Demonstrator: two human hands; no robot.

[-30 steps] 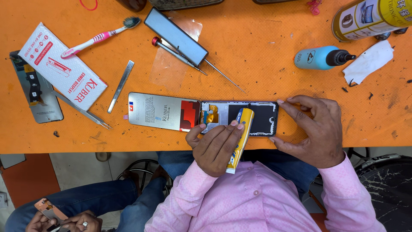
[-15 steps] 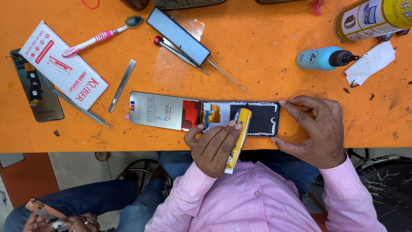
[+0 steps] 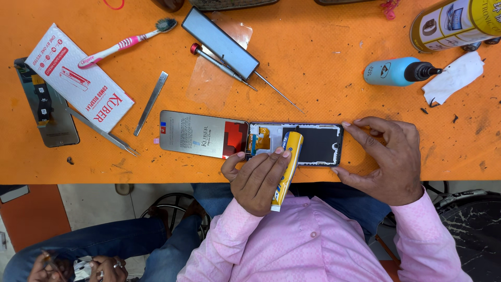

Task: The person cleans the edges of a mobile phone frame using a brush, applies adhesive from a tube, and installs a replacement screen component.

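Note:
An opened phone frame (image 3: 318, 145) lies near the front edge of the orange table (image 3: 334, 78), its dark inside facing up. My left hand (image 3: 258, 180) is closed around a yellow glue tube (image 3: 288, 162), with the tube's tip resting on the frame's upper middle. My right hand (image 3: 389, 156) pinches the frame's right end between thumb and fingers, holding it flat. A grey and red flat panel (image 3: 201, 134) lies against the frame's left end.
Tweezers (image 3: 150, 103), a second pair of tweezers (image 3: 102, 131), a screwdriver (image 3: 222, 66), a pink toothbrush (image 3: 125, 42), a white box (image 3: 78, 75), a phone part (image 3: 47, 107), a dark screen (image 3: 219, 42), a blue bottle (image 3: 399, 72), a spray can (image 3: 454, 21) and a tissue (image 3: 453, 77) lie around. Another person's hands (image 3: 78, 266) are at lower left.
Both hands and the tube stay almost where they were on the frame. Only the view has shifted slightly.

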